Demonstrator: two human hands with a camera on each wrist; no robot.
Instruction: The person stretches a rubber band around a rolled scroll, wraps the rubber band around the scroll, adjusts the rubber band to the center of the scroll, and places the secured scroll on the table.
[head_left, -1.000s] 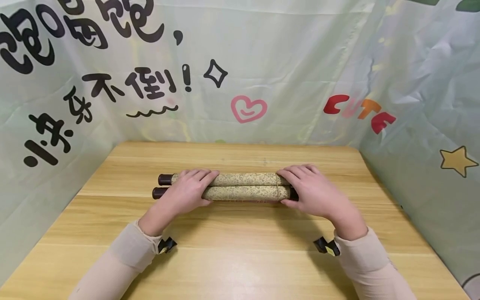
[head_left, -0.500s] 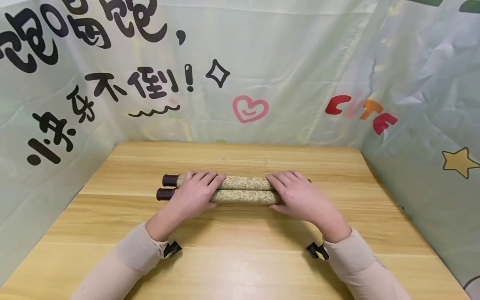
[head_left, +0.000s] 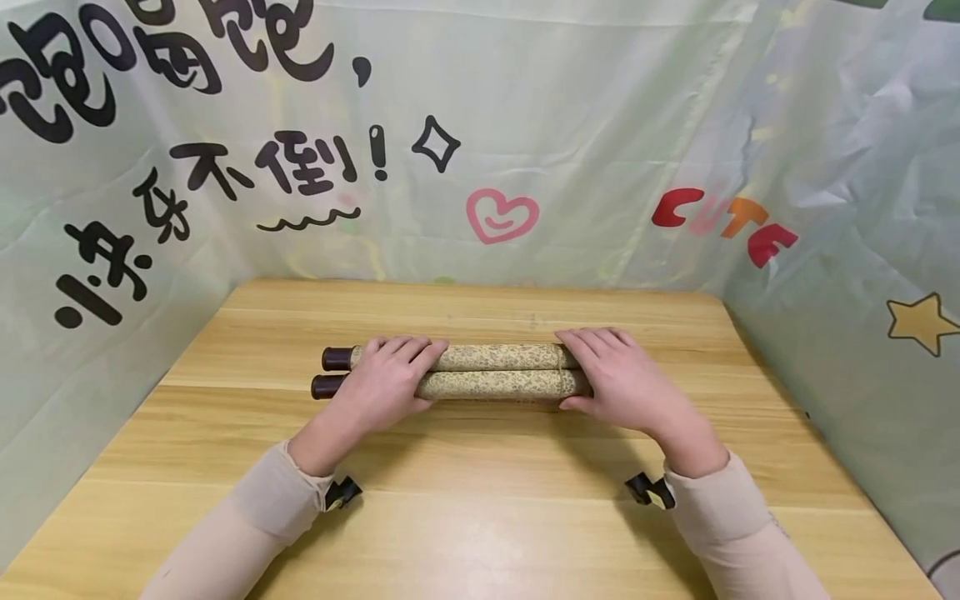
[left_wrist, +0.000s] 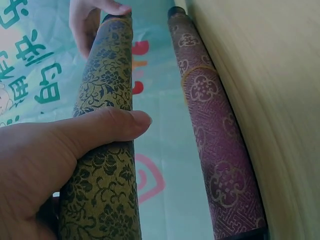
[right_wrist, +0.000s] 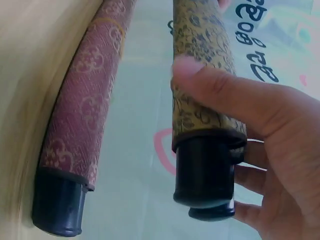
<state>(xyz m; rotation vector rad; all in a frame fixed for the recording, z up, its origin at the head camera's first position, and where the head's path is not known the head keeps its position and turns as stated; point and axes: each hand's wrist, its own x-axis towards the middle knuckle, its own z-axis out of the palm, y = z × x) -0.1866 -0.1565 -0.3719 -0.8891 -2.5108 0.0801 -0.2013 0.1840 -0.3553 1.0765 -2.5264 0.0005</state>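
Two rolled scrolls in yellow-brown floral cloth, the far scroll (head_left: 495, 357) and the near scroll (head_left: 495, 384), lie side by side with dark end knobs at the left. My left hand (head_left: 386, 382) grips the pair near the left end, its thumb on the near side. At the right end my right hand (head_left: 622, 379) holds both, hiding the knobs there; the right wrist view shows these black knobs (right_wrist: 205, 167). Below the pair, apart from it, a purple-red patterned scroll (left_wrist: 212, 135) lies on the table, almost entirely hidden in the head view.
The wooden table (head_left: 480, 517) extends around the hands. Pale printed cloth (head_left: 585, 100) hangs behind it and at both sides. A small black device (head_left: 343, 493) is at the left wrist, and a similar black device (head_left: 649, 490) at the right.
My right hand has shifted inward along the scrolls, then back out toward their right end. The left hand keeps its grip, and the pair has moved only slightly.
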